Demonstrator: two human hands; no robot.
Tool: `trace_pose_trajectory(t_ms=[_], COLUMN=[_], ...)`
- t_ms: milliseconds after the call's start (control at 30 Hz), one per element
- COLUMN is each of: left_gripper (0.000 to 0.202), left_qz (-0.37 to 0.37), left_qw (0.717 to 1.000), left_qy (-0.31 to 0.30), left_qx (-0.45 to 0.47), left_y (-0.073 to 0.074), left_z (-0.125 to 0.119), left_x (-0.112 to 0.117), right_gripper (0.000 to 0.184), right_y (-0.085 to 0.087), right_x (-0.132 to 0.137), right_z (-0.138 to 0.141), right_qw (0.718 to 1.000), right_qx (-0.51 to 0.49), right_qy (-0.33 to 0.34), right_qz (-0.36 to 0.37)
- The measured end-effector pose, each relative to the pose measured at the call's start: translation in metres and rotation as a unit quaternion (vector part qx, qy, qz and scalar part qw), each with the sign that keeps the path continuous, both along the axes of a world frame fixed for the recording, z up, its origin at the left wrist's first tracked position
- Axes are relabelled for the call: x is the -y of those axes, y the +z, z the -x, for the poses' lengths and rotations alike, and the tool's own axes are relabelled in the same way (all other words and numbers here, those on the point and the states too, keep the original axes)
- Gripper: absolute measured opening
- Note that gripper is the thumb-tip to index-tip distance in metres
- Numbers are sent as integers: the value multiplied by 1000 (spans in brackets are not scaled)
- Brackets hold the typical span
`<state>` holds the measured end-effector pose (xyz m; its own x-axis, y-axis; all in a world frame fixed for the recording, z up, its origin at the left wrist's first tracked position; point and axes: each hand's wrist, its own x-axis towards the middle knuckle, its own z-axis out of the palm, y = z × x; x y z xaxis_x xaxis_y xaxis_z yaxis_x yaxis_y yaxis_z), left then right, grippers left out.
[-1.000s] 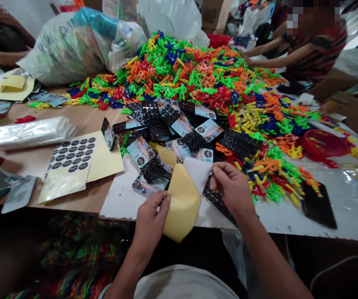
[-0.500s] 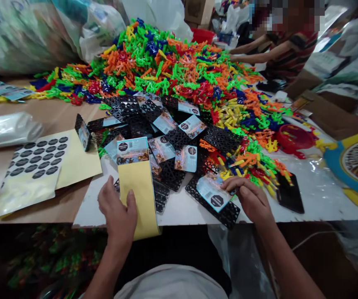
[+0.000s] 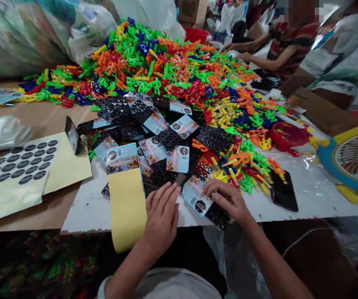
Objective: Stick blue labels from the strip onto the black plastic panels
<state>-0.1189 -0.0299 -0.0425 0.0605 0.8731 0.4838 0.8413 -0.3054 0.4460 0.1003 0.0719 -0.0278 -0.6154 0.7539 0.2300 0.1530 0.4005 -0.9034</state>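
Note:
My left hand (image 3: 162, 216) lies flat with fingers stretched out on the black grid plates (image 3: 163, 172) at the table's front edge, right beside a yellow backing strip (image 3: 127, 205) that carries one printed sticker at its top. My right hand (image 3: 228, 200) presses its fingers down on a blue printed sticker (image 3: 196, 199) lying on a black grid plate (image 3: 218, 216). More black plates, several with stickers on them, are piled just beyond both hands.
A big heap of coloured plastic pieces (image 3: 179, 70) fills the table's middle. A sheet of round black stickers (image 3: 23, 162) lies at left, a red basket (image 3: 286, 135) and a black phone (image 3: 283, 191) at right. Another person (image 3: 278, 45) works at the far right.
My left hand left the yellow strip and moved right onto the black plates. My right hand pulled the stickered plate closer to the table edge.

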Motion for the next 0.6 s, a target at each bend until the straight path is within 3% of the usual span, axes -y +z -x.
trace_pose_trajectory(t_ms=[300,600], left_gripper=[48,45], left_qz=[8,39], left_qw=[990,988], left_qy=[-135,-128], left_qx=[-52,-80], left_y=[-9,-24], left_z=[-19,-28], left_x=[-11,-20], right_gripper=[16,19], right_y=[-12,-14], right_x=[-9,-9], right_z=[-1,-3], right_qw=[1000,1000], right_qx=[-10,12], right_qy=[25,3], right_qz=[10,6])
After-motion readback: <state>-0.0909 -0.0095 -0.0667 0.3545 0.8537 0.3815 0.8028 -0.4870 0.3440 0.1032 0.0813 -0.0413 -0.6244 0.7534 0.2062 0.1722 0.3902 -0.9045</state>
